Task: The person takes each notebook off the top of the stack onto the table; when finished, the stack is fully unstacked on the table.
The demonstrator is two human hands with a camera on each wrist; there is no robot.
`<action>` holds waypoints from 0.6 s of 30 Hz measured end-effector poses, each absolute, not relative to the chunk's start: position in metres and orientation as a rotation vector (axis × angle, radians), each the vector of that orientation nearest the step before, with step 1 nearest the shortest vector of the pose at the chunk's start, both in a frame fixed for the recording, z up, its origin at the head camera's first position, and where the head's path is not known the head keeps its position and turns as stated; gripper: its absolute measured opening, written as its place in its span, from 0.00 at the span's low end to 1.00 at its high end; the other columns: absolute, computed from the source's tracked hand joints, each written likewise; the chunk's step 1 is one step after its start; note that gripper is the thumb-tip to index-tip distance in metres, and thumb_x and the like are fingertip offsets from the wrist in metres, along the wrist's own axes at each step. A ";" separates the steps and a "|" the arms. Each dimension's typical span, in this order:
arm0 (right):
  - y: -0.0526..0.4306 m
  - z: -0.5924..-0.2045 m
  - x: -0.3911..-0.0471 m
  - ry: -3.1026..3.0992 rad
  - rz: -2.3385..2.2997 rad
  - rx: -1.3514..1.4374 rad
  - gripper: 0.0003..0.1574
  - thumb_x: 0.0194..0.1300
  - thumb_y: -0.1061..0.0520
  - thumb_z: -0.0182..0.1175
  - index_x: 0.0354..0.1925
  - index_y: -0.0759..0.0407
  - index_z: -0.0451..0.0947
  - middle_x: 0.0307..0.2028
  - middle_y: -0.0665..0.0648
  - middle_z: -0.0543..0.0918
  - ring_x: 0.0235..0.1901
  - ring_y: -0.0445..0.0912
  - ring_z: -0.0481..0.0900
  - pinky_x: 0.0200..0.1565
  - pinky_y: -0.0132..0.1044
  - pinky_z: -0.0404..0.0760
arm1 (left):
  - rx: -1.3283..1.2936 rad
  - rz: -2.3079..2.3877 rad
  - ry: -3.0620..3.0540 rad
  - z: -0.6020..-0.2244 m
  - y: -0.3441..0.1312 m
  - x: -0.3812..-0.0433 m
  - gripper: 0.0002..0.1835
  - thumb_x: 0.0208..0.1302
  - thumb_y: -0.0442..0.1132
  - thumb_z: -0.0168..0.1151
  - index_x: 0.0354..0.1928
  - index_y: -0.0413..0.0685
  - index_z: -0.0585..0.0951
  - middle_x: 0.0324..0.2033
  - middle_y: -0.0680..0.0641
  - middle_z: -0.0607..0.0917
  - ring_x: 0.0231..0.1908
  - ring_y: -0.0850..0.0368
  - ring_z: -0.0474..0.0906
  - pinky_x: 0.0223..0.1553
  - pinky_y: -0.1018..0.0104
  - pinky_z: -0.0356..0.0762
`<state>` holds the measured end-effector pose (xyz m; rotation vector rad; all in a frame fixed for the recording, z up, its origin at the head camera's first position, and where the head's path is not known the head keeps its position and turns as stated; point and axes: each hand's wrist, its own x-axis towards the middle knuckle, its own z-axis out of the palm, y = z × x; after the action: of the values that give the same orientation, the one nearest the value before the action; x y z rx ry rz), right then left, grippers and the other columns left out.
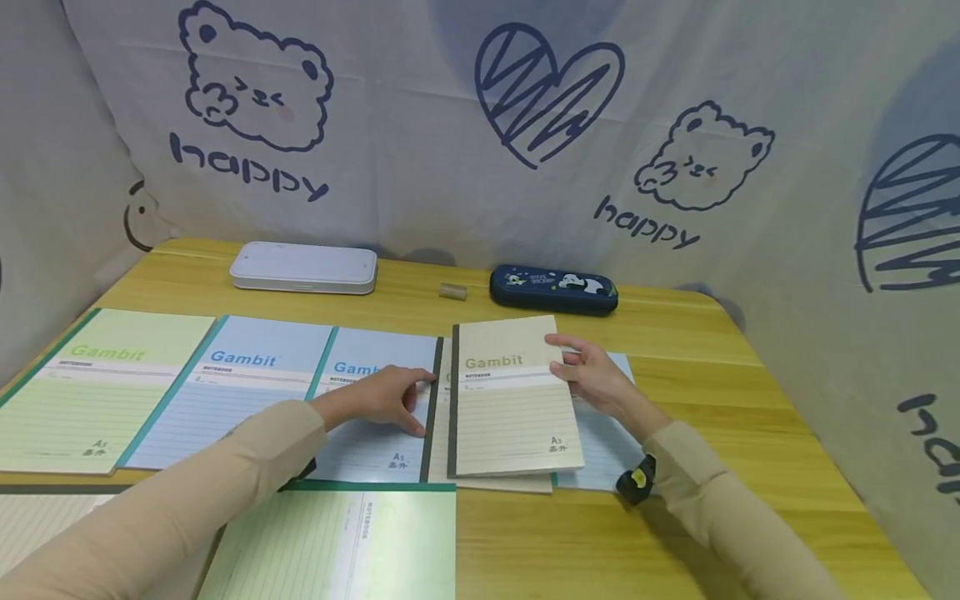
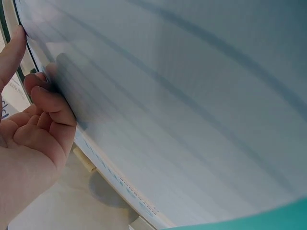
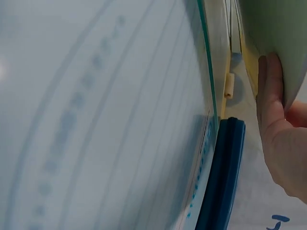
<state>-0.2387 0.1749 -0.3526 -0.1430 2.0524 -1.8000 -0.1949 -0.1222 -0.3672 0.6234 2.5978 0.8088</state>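
Observation:
My right hand (image 1: 600, 379) pinches a beige Gambit notebook (image 1: 513, 417) by its right edge, the fingers (image 3: 273, 81) on one face and the thumb on the other. This notebook is tilted over a second beige notebook (image 1: 498, 483), which is mostly covered. Beneath them on the right, part of a blue notebook (image 1: 611, 442) shows. My left hand (image 1: 386, 396) rests over another blue notebook (image 1: 360, 458), its index finger and thumb spread and touching near the dark spine (image 1: 432, 417) of the lower beige notebook. Some of its other fingers are bent in the left wrist view.
Further left lie a blue notebook (image 1: 225, 400) and a green one (image 1: 112, 400). In front are a green notebook (image 1: 337, 542) and a lined beige one (image 1: 37, 521). A white case (image 1: 303, 267), a small tan cylinder (image 1: 453, 291) and a dark blue panda pencil case (image 1: 553, 290) stand behind.

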 end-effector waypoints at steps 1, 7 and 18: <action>0.178 -0.352 -0.239 2.048 -1.815 -0.139 0.31 0.64 0.71 0.45 0.65 0.65 0.52 0.52 0.68 0.70 0.35 0.43 0.77 0.35 0.35 0.77 | 0.620 0.814 2.593 -0.367 -0.122 -0.195 0.41 0.43 0.38 0.71 0.60 0.34 0.64 0.21 0.50 0.73 0.23 0.59 0.67 0.26 0.68 0.65; 0.198 -0.353 -0.241 2.025 -1.880 -0.207 0.31 0.66 0.71 0.43 0.65 0.69 0.49 0.50 0.64 0.73 0.36 0.41 0.78 0.36 0.34 0.77 | 0.632 0.822 2.578 -0.367 -0.124 -0.197 0.41 0.42 0.37 0.72 0.60 0.35 0.65 0.21 0.51 0.73 0.23 0.59 0.66 0.27 0.69 0.64; 0.235 -0.345 -0.239 2.105 -1.844 -0.193 0.31 0.67 0.69 0.42 0.66 0.66 0.48 0.50 0.61 0.73 0.38 0.42 0.78 0.37 0.34 0.77 | 0.657 0.849 2.560 -0.366 -0.126 -0.198 0.40 0.42 0.36 0.72 0.60 0.34 0.65 0.20 0.50 0.72 0.22 0.59 0.65 0.27 0.69 0.63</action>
<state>-0.2386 0.2351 -0.3454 -0.1931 2.1053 -1.8436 -0.1979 -0.1256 -0.3658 0.6571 2.5597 0.8490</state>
